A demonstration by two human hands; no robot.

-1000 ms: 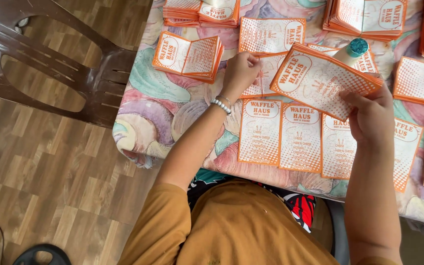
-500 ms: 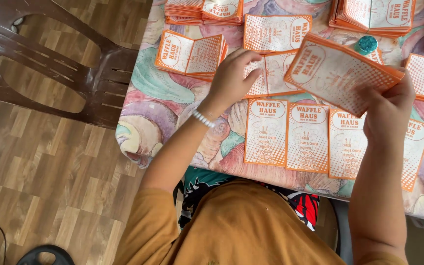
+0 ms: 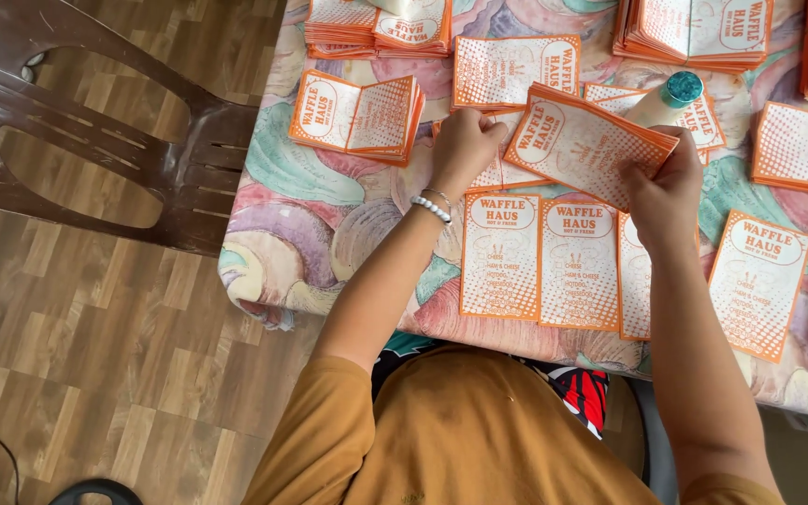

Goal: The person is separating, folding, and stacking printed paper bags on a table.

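Observation:
My right hand point(image 3: 663, 185) grips a thick stack of orange-and-white printed paper sleeves point(image 3: 580, 142) by its lower right corner, held tilted above the table. My left hand point(image 3: 465, 145) rests with curled fingers on a flat sleeve point(image 3: 502, 173) lying on the table, just left of the held stack. A beaded bracelet point(image 3: 430, 208) is on that wrist. Three sleeves point(image 3: 544, 259) lie side by side near the table's front edge below both hands.
A white bottle with a teal cap point(image 3: 668, 96) stands behind the held stack. More sleeve stacks point(image 3: 359, 114) lie left, at the back point(image 3: 694, 30) and right point(image 3: 759, 276) on the pastel tablecloth point(image 3: 282, 243). A brown plastic chair point(image 3: 95, 131) stands left on wood flooring.
The right hand has lowered the stack and drawn it left toward the left hand. The left hand has stayed pressed on the flat sleeve.

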